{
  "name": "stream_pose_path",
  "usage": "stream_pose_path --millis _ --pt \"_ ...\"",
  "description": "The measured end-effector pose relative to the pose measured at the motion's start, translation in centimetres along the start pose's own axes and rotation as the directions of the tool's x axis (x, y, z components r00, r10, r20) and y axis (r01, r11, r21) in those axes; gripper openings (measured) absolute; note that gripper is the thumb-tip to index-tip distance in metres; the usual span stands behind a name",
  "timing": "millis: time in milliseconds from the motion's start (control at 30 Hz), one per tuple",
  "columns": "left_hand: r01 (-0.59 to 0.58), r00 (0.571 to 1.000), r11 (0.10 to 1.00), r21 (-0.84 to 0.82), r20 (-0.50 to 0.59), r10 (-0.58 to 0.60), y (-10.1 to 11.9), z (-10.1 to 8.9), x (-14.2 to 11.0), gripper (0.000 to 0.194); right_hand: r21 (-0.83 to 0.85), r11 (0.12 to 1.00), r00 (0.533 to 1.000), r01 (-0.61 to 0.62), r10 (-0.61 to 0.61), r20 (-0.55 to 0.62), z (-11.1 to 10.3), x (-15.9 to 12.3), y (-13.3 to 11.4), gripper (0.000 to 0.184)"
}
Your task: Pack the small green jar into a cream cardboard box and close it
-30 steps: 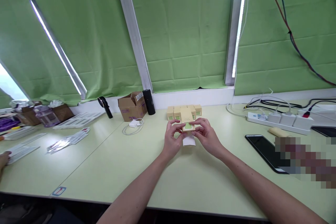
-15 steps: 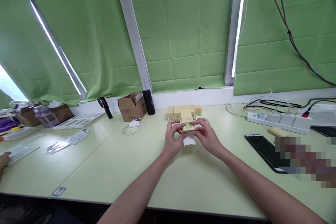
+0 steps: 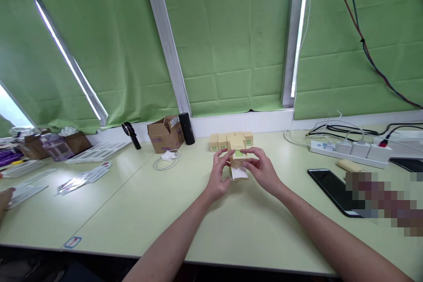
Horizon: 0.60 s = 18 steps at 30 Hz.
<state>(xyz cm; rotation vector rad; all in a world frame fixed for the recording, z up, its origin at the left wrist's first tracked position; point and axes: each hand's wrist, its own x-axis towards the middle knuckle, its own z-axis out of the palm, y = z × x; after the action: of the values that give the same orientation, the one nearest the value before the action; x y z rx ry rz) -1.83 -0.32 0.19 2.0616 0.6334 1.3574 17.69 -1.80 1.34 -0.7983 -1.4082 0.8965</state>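
carton [image 3: 236,143] pinched in right fingers [image 3: 256,152]; left fingers [image 3: 222,158] parted, touching it; box row [image 3: 214,142] behind, phone [image 3: 333,191] rightward.

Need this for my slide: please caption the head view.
Left hand and right hand handle a small open carton before similar cartons on a pale table.

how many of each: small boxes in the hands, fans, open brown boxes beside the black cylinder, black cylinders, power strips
Held small box: 1
Fan: 1
Open brown box: 1
Black cylinder: 1
Power strip: 1
Total: 5
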Motion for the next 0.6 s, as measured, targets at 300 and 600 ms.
stream_pose_path --millis 300,600 --pt "0.028 1.000 1.000 0.012 0.008 -0.028 -0.17 0.27 -0.04 0.085 0.020 1.000 1.000 -0.020 0.020 -0.017 0.06 -0.03 -0.15 0.033" --pt "0.048 0.998 0.996 -0.070 -0.026 -0.050 -0.12 0.49 0.11 0.076 -0.017 1.000 1.000 0.009 -0.009 0.013 0.03 -0.18 -0.29 0.033"
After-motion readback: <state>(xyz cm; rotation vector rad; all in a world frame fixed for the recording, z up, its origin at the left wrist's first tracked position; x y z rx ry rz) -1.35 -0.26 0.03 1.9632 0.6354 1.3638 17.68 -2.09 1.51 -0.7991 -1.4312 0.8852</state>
